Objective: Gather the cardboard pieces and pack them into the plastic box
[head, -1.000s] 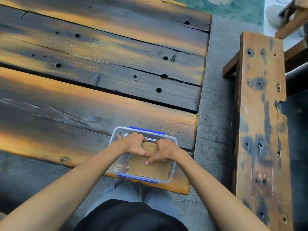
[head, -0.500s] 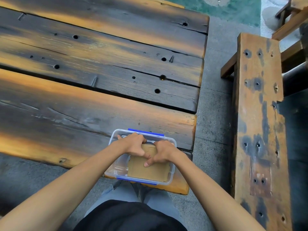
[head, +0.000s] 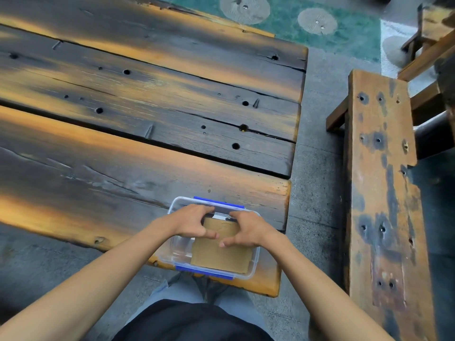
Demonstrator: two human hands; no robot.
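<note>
Both hands had lifted slightly since a second before. Left hand [head: 194,221] and right hand [head: 248,230] hovered curled over the cardboard pieces [head: 221,254], seemingly no longer pressing. Stack lay flat inside the plastic box [head: 177,252] at the tabletop [head: 123,168] edge; packing looked nearly done.

The box [head: 172,247] sits at the near right corner of the table [head: 123,148]. Both hands, left [head: 194,221] and right [head: 248,230], fill its far half above the cardboard [head: 221,257], so the only open room inside is a narrow strip along the left wall. The rest of the tabletop lies bare to the left and beyond. A bench [head: 379,193] stands off to the right, across a strip of floor.
</note>
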